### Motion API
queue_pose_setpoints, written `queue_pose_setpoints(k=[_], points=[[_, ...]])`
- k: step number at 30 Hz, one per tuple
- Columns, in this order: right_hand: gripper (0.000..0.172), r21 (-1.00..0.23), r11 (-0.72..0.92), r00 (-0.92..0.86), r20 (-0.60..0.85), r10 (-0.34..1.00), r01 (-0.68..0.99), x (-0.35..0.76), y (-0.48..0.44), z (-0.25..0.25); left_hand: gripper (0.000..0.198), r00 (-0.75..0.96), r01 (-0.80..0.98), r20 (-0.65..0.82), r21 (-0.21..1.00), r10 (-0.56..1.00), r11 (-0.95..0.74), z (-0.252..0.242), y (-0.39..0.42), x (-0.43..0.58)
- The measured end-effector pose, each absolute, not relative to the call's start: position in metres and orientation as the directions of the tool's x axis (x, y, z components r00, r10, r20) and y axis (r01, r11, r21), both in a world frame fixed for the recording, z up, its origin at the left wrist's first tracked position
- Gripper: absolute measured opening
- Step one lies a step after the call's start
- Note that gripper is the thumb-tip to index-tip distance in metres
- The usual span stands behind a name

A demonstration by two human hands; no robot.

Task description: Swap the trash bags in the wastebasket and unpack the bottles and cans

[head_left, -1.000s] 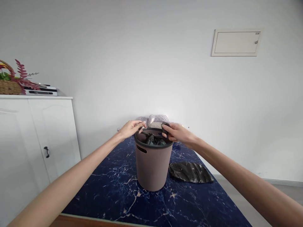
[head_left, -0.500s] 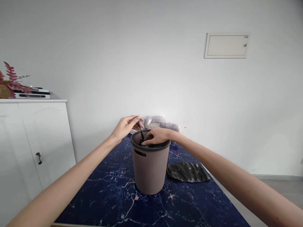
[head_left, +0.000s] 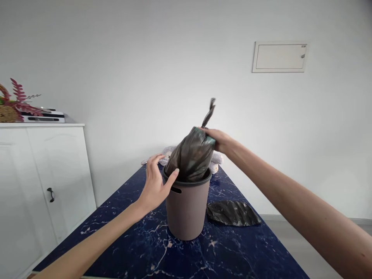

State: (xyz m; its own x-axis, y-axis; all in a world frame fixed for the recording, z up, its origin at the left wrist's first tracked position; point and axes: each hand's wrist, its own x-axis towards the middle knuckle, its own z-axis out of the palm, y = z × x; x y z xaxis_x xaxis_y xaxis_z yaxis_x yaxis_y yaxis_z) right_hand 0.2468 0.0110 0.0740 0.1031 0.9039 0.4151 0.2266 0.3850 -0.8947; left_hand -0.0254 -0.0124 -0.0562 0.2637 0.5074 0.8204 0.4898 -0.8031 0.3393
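A filled black garbage bag (head_left: 190, 157) rises partway out of a brownish trash can (head_left: 187, 213) with a dark rim. Its twisted top sticks up above my right hand (head_left: 217, 139), which grips the bag near its neck; some of those fingers are hidden behind the plastic. My left hand (head_left: 158, 182) is at the can's left rim, thumb and fingers spread apart, with the thumb in front of the bag. Whether the left hand presses on the rim is hard to tell. The bottom of the bag is hidden inside the can.
A folded black garbage bag (head_left: 232, 213) lies on the blue marbled table (head_left: 139, 240), right of the can. Behind the can is a fluffy grey plush toy (head_left: 216, 158). To the left stands a white cabinet (head_left: 58, 162) with a basket (head_left: 8, 113) on top.
My right hand has come up out of the can, lifting the filled garbage bag partly out. My left hand has let go of the bag's top and moved down to the rim, opening.
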Motion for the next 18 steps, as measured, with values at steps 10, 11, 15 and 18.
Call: queue_pose_setpoints(k=[10, 11, 15, 18], points=[[0.018, -0.784, 0.557, 0.609, 0.590, 0.531, 0.274, 0.360, -0.002, 0.105, 0.038, 0.647, 0.424, 0.654, 0.119, 0.392, -0.898, -0.048, -0.012, -0.034], [0.022, -0.769, 0.509, 0.612, 0.627, 0.482, 0.387, 0.368, 0.000, 0.095, 0.040, 0.641, 0.413, 0.662, 0.129, 0.389, -0.901, -0.048, -0.009, -0.034], [0.029, -0.750, 0.283, 0.591, 0.650, 0.477, 0.597, 0.386, 0.014, 0.034, 0.041, 0.609, 0.406, 0.714, 0.094, 0.346, -0.909, -0.048, -0.005, -0.036], [0.032, -0.726, 0.121, 0.593, 0.635, 0.495, 0.677, 0.393, 0.023, -0.019, 0.039, 0.598, 0.429, 0.734, 0.048, 0.323, -0.902, -0.049, -0.006, -0.041]])
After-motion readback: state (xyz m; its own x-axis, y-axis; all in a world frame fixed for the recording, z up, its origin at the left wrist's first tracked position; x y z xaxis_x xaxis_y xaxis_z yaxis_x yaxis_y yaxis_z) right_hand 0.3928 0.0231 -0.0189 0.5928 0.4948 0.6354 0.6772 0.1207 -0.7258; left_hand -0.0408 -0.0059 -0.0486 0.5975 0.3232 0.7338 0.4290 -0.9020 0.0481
